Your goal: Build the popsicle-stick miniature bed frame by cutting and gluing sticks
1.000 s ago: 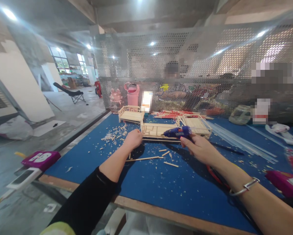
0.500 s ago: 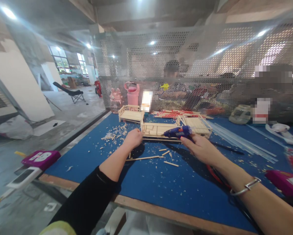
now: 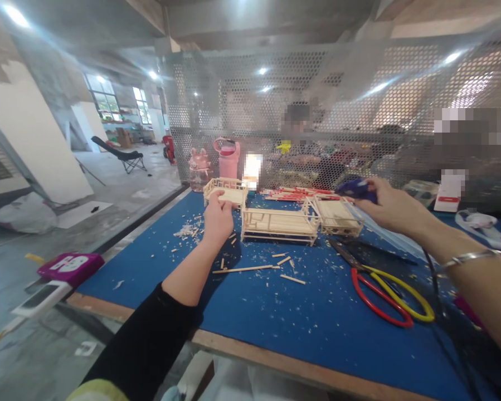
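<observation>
My left hand [image 3: 218, 216] reaches forward and its fingers close on the near edge of a small wooden-stick frame model [image 3: 225, 192] at the back left of the blue table [image 3: 300, 312]. My right hand [image 3: 390, 207] is raised to the right, wrapped round a blue glue gun [image 3: 356, 189] whose black cord [image 3: 436, 284] hangs down. Between the hands stands a longer wooden-stick frame model [image 3: 278, 224], with a third model [image 3: 336, 214] just behind it on the right.
Scissors with red and yellow handles [image 3: 384, 287] lie on the table right of centre. Loose sticks [image 3: 244, 269] and wood chips are scattered about. Pink bottles [image 3: 227, 158] stand by a perforated screen [image 3: 317, 111]; people sit behind it. Clear glue sticks [image 3: 384, 234] lie at right.
My right hand lifted the glue gun up and to the right, away from the middle model, uncovering the scissors. My left hand moved forward from that model's corner to the back-left model.
</observation>
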Tool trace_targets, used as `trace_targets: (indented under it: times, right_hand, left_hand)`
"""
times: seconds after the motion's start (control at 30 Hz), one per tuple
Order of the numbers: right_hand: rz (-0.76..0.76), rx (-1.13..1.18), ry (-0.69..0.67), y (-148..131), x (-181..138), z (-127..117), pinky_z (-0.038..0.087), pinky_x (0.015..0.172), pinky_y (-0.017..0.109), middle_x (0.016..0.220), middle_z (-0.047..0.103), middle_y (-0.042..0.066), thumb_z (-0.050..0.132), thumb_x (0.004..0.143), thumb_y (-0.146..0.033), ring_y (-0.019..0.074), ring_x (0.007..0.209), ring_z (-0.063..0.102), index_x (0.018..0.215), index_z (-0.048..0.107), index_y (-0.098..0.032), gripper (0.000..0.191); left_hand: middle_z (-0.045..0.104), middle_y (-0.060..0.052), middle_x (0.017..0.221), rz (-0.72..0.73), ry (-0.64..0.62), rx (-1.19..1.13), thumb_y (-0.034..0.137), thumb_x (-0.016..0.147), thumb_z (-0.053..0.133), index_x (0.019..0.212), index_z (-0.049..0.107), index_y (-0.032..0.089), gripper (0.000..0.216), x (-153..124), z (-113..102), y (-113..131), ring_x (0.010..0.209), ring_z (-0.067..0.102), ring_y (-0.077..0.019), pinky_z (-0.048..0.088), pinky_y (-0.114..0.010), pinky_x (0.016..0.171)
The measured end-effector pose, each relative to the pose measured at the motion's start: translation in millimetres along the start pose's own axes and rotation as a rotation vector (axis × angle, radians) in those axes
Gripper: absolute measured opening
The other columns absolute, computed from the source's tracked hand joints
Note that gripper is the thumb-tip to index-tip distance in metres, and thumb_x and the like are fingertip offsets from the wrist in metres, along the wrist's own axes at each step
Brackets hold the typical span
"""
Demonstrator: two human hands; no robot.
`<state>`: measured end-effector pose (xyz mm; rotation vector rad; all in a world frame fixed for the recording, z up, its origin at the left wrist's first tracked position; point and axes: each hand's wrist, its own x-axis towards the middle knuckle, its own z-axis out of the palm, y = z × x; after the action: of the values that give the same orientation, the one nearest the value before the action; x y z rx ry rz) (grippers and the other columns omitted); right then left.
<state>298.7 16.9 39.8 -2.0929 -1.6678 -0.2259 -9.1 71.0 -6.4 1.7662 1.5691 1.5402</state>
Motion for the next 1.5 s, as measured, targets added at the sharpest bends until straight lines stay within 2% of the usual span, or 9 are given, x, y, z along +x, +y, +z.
trace_targets:
  times: [0.17,0.27,0.33,0.47,0.67,0.83,1.03,1.23,1.5]
  right_hand:
    - [0.016,-0.276,-0.216,-2,21,22,0.037,0.063,0.035,0.100,0.062,0.022,0.040,0.079,-0.030,0.0311,0.084,0.058,0.113,0.049,-0.008,0.042]
    - [-0.152,-0.144,0.060,-26,5,23,0.038,0.069,0.036,0.100,0.062,0.020,0.043,0.075,-0.025,0.0287,0.090,0.055,0.094,0.060,-0.009,0.029]
    - [-0.220,0.229,0.178,-49,-13,24,0.039,0.068,0.032,0.083,0.065,0.012,0.043,0.077,-0.027,0.0210,0.078,0.056,0.079,0.064,-0.013,0.025]
    - [-0.204,0.985,-0.405,-88,-49,42,0.039,0.055,0.027,0.062,0.060,0.000,0.060,0.066,-0.044,0.0119,0.053,0.048,0.078,0.066,-0.017,0.030]
    - [-0.006,1.496,-0.595,-95,-62,69,0.040,0.059,0.025,0.066,0.061,-0.001,0.074,0.052,-0.045,0.0086,0.058,0.050,0.069,0.066,-0.017,0.033]
    - [-0.144,1.258,-0.384,-85,-57,71,0.040,0.057,0.026,0.058,0.059,-0.001,0.065,0.065,-0.046,0.0108,0.054,0.050,0.066,0.064,-0.018,0.028]
    - [-0.443,0.490,0.218,-67,-49,90,0.043,0.070,0.032,0.075,0.070,0.007,0.051,0.079,-0.033,0.0205,0.074,0.062,0.075,0.071,-0.019,0.025]
    - [-0.433,0.359,0.176,-78,-40,100,0.044,0.069,0.030,0.081,0.072,0.005,0.049,0.082,-0.029,0.0205,0.077,0.064,0.080,0.072,-0.022,0.024]
    - [-0.325,0.357,0.181,-88,-41,102,0.042,0.070,0.030,0.077,0.071,0.007,0.047,0.081,-0.028,0.0210,0.075,0.061,0.078,0.071,-0.018,0.027]
  left_hand:
    - [0.068,-0.003,0.079,0.188,-0.040,-0.303,0.028,0.078,0.054,0.083,0.057,0.016,0.013,-13,5,8,0.063,0.059,-0.0106,0.045,-0.023,0.064]
    - [0.066,-0.001,0.075,0.295,-0.105,-0.255,0.028,0.074,0.060,0.075,0.062,0.017,0.011,-24,11,12,0.065,0.057,-0.0106,0.043,-0.022,0.063]
    - [0.064,0.000,0.071,0.326,-0.149,-0.254,0.026,0.072,0.063,0.074,0.063,0.017,0.010,-32,16,16,0.064,0.055,-0.0098,0.042,-0.022,0.061]
    - [0.056,0.005,0.061,0.240,-0.297,-0.390,0.023,0.069,0.065,0.095,0.057,0.017,0.028,-43,23,23,0.055,0.050,-0.0073,0.041,-0.020,0.056]
    - [0.053,0.007,0.060,0.205,-0.434,-0.449,0.019,0.066,0.066,0.106,0.048,0.016,0.044,-48,28,24,0.053,0.049,-0.0062,0.039,-0.018,0.053]
    - [0.054,0.007,0.061,0.310,-0.483,-0.297,0.026,0.068,0.067,0.106,0.050,0.019,0.043,-48,27,23,0.053,0.048,-0.0070,0.040,-0.020,0.056]
    - [0.057,-0.006,0.090,0.250,0.038,-0.113,0.032,0.077,0.057,0.104,0.050,0.017,0.032,-28,16,12,0.080,0.053,-0.0136,0.044,-0.027,0.072]
    - [0.051,-0.015,0.117,-0.021,-0.218,0.048,0.024,0.057,0.075,0.127,0.035,0.014,0.081,-22,18,3,0.103,0.052,-0.0246,0.041,-0.036,0.087]
    - [0.057,-0.011,0.106,-0.048,-0.312,0.134,0.018,0.061,0.072,0.128,0.037,0.013,0.076,-21,23,-7,0.092,0.057,-0.0198,0.044,-0.031,0.083]
